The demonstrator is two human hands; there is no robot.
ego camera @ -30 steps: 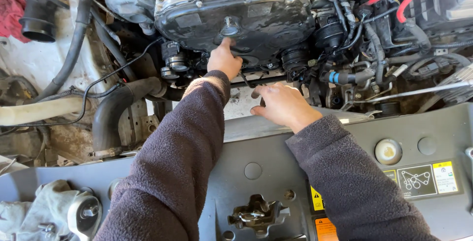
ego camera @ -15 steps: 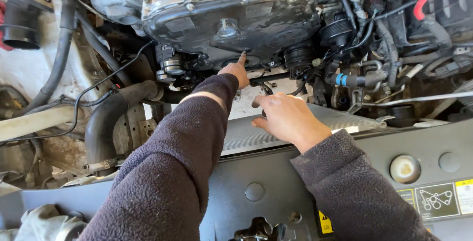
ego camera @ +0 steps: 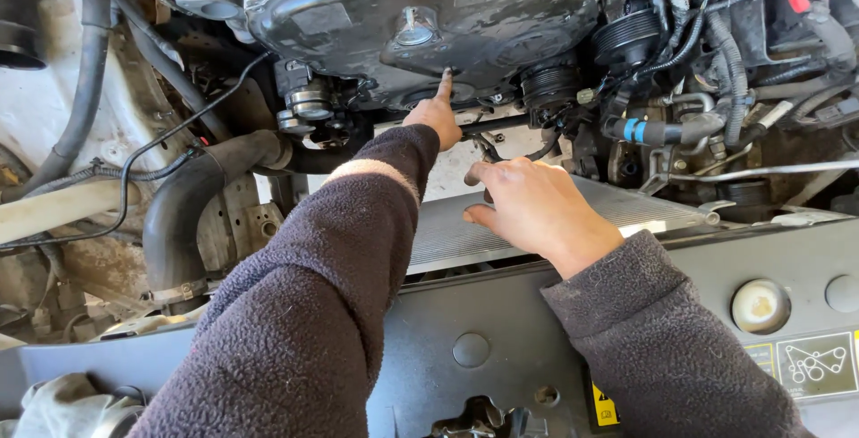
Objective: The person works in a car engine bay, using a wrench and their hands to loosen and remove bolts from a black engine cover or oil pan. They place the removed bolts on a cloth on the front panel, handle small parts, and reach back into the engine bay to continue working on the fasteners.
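Observation:
My left hand (ego camera: 433, 117) reaches forward into an engine bay. Its index finger is stretched out and its tip touches the lower edge of the dark grey engine front cover (ego camera: 358, 17); the other fingers are curled and hold nothing. A round cap (ego camera: 415, 26) sits on the cover just above the fingertip. My right hand (ego camera: 537, 210) hovers lower and nearer, over the finned radiator (ego camera: 447, 232). Its fingers curl around a small dark metal tool (ego camera: 488, 146), whose tip sticks out toward the engine. Both arms wear dark fleece sleeves.
A thick black hose (ego camera: 192, 196) curves down at the left. A ribbed pulley (ego camera: 548, 89) and a hose with a blue band (ego camera: 637, 129) lie right of the cover. The grey front panel (ego camera: 501, 340) with a white cap (ego camera: 761, 306) runs along the near edge.
My left hand has slid from the round cap down to the cover's lower edge, with the index finger now pointing. The view has moved closer. My right hand has stayed near the radiator.

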